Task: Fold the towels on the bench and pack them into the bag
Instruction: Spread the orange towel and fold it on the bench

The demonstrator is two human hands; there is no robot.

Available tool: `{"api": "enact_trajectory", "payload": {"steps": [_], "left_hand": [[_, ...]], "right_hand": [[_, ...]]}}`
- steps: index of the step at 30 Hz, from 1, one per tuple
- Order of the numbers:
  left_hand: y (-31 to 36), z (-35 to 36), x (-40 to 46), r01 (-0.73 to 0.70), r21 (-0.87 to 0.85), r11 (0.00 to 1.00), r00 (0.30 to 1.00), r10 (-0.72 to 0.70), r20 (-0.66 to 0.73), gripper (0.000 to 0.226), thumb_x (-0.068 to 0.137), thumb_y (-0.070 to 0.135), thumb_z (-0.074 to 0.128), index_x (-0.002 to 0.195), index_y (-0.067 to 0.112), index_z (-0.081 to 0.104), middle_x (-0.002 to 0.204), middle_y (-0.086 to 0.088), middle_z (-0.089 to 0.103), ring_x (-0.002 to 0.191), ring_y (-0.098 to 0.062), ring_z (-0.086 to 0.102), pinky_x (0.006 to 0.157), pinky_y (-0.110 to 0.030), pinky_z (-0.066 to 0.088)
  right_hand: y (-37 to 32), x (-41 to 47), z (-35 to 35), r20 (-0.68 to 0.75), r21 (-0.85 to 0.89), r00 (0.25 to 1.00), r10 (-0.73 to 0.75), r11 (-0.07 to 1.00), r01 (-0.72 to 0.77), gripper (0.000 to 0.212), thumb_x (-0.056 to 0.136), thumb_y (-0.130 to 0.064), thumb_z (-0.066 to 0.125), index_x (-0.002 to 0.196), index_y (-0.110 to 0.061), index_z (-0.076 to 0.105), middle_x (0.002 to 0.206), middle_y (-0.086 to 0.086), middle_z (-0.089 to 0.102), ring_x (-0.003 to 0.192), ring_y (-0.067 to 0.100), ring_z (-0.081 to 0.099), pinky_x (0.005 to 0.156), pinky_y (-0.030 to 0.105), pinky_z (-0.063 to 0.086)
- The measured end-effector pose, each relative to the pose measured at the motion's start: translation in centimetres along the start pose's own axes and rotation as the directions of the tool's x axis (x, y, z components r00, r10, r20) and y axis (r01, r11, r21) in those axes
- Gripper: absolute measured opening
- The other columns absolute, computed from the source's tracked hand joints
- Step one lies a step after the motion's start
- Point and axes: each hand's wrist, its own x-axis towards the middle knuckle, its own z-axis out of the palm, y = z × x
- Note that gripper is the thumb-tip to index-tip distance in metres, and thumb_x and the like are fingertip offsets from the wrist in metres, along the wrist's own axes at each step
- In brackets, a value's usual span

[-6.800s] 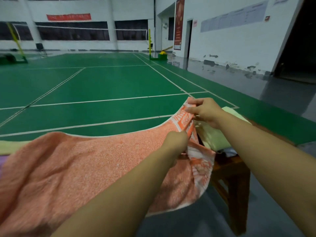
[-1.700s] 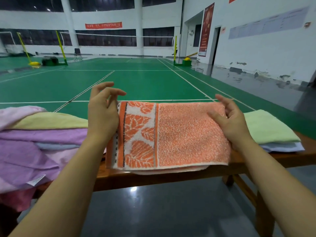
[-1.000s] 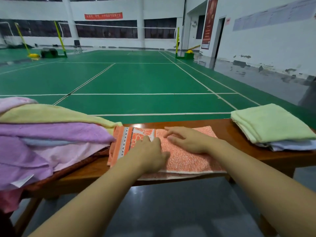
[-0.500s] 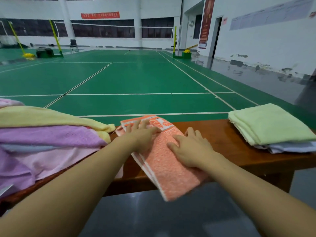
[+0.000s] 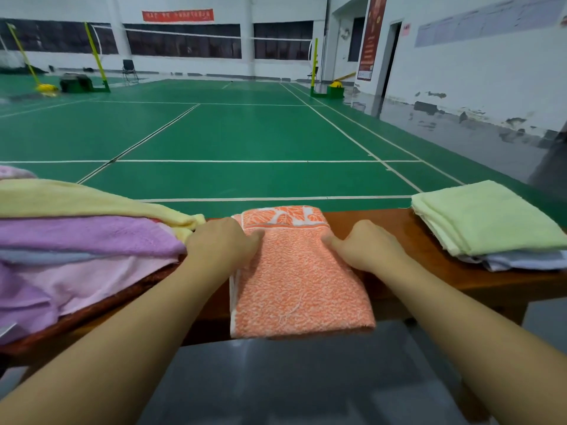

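Note:
A folded orange towel (image 5: 299, 280) with a leaf-patterned border lies across the wooden bench (image 5: 408, 228), its near end hanging over the front edge. My left hand (image 5: 222, 245) grips its left edge and my right hand (image 5: 366, 246) grips its right edge, fingers curled on the cloth. A heap of unfolded towels (image 5: 79, 240) in yellow, purple and pink sits on the bench to the left. On the right a folded green towel (image 5: 487, 216) rests on a folded pale blue one (image 5: 527, 260). No bag is in view.
Beyond the bench spreads a green badminton court (image 5: 245, 136) with white lines and net posts. A grey floor (image 5: 291, 388) lies below the bench's front edge. A white wall with a doorway runs along the right.
The orange towel has turned from a slant to lie straight across the bench. Both hands have shifted from pressing flat on top to gripping its left and right edges.

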Motion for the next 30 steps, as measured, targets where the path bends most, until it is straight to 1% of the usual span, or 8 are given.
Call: {"api": "enact_trajectory", "payload": {"steps": [3,7,12,16,20,24,28,30], "left_hand": [[-0.2,0.1,-1.0,-0.018,0.016,1.000,0.998,0.017,0.061,0.063,0.089,0.077,0.044,0.090,0.015,0.059,0.097,-0.007,0.066,0.088,-0.028,0.062,0.071,-0.033,0.047],[0.6,0.8,-1.6,-0.087,-0.147,0.985,0.993,0.098,0.068,0.041,0.098,0.052,0.048,0.087,0.012,0.052,0.107,-0.016,0.068,0.097,-0.036,0.064,0.078,-0.037,0.049],[0.5,0.9,-1.8,-0.093,-0.353,0.931,0.996,0.084,-0.039,0.032,0.102,0.040,0.045,0.098,0.008,0.051,0.106,-0.019,0.066,0.100,-0.040,0.062,0.074,-0.038,0.041],[0.5,0.4,-2.0,0.008,-0.692,0.721,1.000,0.000,0.013,0.031,0.099,0.040,0.056,0.090,0.011,0.052,0.095,-0.019,0.068,0.092,-0.036,0.064,0.074,-0.039,0.047],[0.6,0.3,-1.9,0.114,-0.919,0.378,0.986,-0.156,0.058,0.039,0.091,0.043,0.070,0.117,0.020,0.051,0.094,0.003,0.059,0.092,-0.020,0.059,0.086,-0.037,0.048],[0.8,0.0,-2.0,-0.093,-0.955,0.283,0.967,-0.204,-0.154,0.035,0.088,0.049,0.070,0.114,0.035,0.053,0.094,-0.006,0.071,0.084,-0.027,0.069,0.085,-0.049,0.055],[1.0,-1.4,-2.2,-0.319,-0.910,0.266,0.918,-0.152,-0.367,0.020,0.095,0.044,0.062,0.115,0.041,0.062,0.112,0.004,0.068,0.104,-0.018,0.065,0.095,-0.050,0.053],[0.9,-2.1,-2.3,-0.420,-0.867,0.268,0.886,-0.087,-0.456,0.023,0.100,0.034,0.061,0.122,0.036,0.061,0.116,0.011,0.064,0.106,-0.008,0.062,0.097,-0.039,0.053]], "right_hand": [[-1.3,0.0,0.5,0.052,0.041,0.999,0.008,0.999,-0.011,0.060,0.081,-0.072,0.064,0.068,-0.014,0.054,0.069,0.001,0.058,0.062,0.021,0.056,0.053,0.032,0.037],[-2.4,-0.2,0.8,0.083,0.128,0.996,-0.027,0.992,0.016,0.049,0.085,-0.058,0.070,0.071,-0.016,0.050,0.067,-0.001,0.050,0.060,0.019,0.050,0.051,0.031,0.032],[-2.7,-0.9,0.9,-0.040,0.244,0.996,-0.074,0.966,0.082,0.039,0.092,-0.048,0.065,0.109,-0.014,0.057,0.105,0.002,0.063,0.095,0.025,0.061,0.074,0.037,0.046],[-1.7,-1.0,1.5,-0.152,0.447,0.987,-0.045,0.888,0.109,0.043,0.089,-0.046,0.071,0.117,-0.021,0.051,0.110,-0.006,0.054,0.108,0.022,0.057,0.087,0.037,0.046],[-0.9,-1.2,1.8,-0.328,0.663,0.945,-0.003,0.712,0.232,0.042,0.083,-0.041,0.080,0.114,-0.024,0.058,0.109,-0.010,0.059,0.104,0.015,0.058,0.084,0.030,0.045],[-1.2,-1.9,0.9,-0.412,0.751,0.911,-0.040,0.551,0.364,0.032,0.083,-0.041,0.080,0.107,-0.022,0.067,0.102,-0.018,0.065,0.099,-0.002,0.062,0.072,0.009,0.047],[-1.6,-2.6,-0.4,-0.515,0.759,0.853,-0.078,0.422,0.496,0.027,0.087,-0.037,0.077,0.107,-0.021,0.068,0.101,-0.007,0.073,0.092,0.006,0.071,0.078,0.033,0.060],[-1.6,-3.0,-0.9,-0.578,0.703,0.806,-0.128,0.424,0.571,0.027,0.090,-0.036,0.075,0.112,-0.024,0.066,0.108,-0.005,0.072,0.096,0.011,0.071,0.080,0.040,0.061]]}}
